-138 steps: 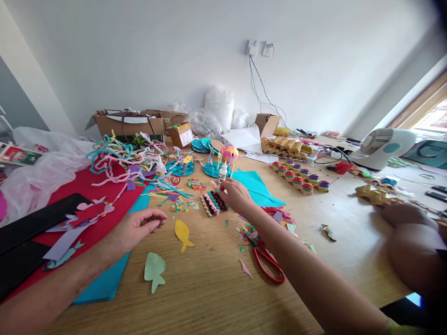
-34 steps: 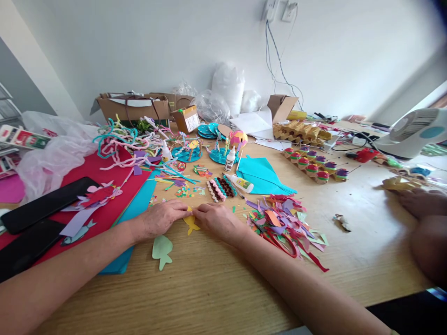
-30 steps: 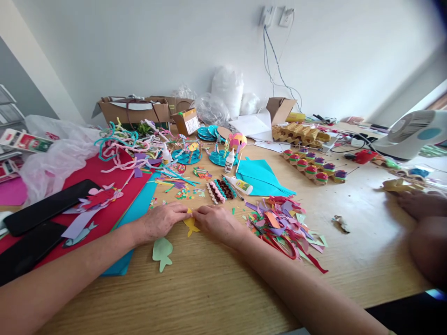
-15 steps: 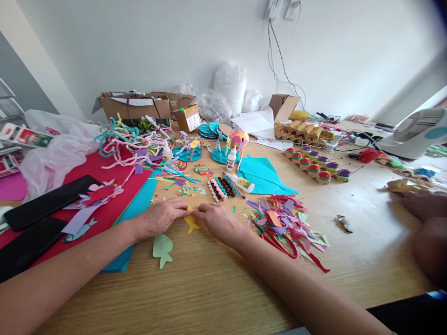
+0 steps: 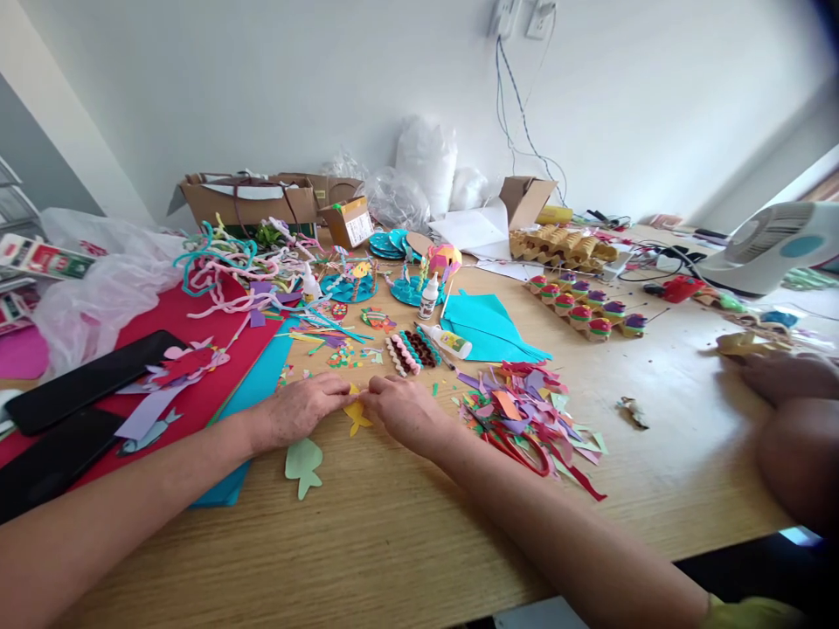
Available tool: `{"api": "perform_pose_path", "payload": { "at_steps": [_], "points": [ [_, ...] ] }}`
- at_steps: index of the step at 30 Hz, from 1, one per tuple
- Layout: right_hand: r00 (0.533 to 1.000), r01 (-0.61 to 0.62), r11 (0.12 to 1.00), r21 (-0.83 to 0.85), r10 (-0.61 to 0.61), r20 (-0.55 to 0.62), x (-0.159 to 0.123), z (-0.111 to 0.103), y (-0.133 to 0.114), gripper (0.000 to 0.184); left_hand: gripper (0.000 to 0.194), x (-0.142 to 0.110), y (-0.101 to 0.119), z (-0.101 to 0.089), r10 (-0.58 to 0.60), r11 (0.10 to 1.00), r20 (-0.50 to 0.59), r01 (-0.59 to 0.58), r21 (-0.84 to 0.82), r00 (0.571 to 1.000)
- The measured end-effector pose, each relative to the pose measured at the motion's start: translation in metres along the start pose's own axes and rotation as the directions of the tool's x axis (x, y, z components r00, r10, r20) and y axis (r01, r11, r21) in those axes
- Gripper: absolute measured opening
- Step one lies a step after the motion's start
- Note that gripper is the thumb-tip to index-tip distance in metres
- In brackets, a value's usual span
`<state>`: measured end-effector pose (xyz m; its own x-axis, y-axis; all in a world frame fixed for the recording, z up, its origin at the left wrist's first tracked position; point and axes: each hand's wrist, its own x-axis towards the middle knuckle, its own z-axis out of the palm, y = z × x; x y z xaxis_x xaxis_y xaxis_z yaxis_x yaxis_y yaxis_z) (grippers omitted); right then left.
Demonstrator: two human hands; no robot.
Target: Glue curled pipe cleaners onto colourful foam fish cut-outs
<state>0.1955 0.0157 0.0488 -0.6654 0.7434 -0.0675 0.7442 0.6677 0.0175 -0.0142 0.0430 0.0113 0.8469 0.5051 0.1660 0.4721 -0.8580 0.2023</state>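
Note:
A yellow paper fish (image 5: 356, 418) lies on the wooden table in front of me, tail toward me. My left hand (image 5: 302, 411) has its fingers closed at the fish's left side. From the right, the closed fingers of my right hand (image 5: 405, 412) press on its other side, the two sets of fingertips almost meeting and covering part of the body. Just nearer to me rests a pale green paper fish (image 5: 303, 465). Beyond my hands are wavy pink, brown and teal strips (image 5: 412, 351) and a glue bottle (image 5: 451, 342) on its side.
Red-handled scissors (image 5: 524, 450) lie partly under paper scraps (image 5: 524, 404). Blue paper sheets (image 5: 488, 328) and an upright glue bottle (image 5: 429, 297) stand farther back. Two black phones (image 5: 98, 380) lie on red paper at left. Another person's hand (image 5: 780, 376) is at the right edge.
Several seconds ago my right hand was back by the glue bottles and my left hand hovered apart. Both then came to the yellow fish; over the last second they have barely moved.

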Motion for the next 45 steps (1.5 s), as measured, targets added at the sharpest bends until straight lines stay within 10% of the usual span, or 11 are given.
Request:
{"api": "perform_pose_path", "payload": {
  "at_steps": [28,35,45],
  "points": [
    [0.986,0.118,0.976,0.182,-0.094,-0.135,0.006,0.007,0.011,0.03,0.039,0.004,0.002,-0.015,0.004,0.997,0.041,-0.001,-0.072,0.999],
    [0.883,-0.41,0.891,0.192,0.441,-0.162,0.0,-0.015,0.049,0.028,0.037,0.008,0.001,-0.015,0.053,0.998,0.071,-0.054,0.011,0.996],
    [0.823,-0.564,0.818,0.11,0.568,-0.002,0.03,-0.013,0.062,0.026,0.044,0.007,0.001,-0.016,0.035,0.999,0.043,-0.034,-0.031,0.998]
  ]
}}
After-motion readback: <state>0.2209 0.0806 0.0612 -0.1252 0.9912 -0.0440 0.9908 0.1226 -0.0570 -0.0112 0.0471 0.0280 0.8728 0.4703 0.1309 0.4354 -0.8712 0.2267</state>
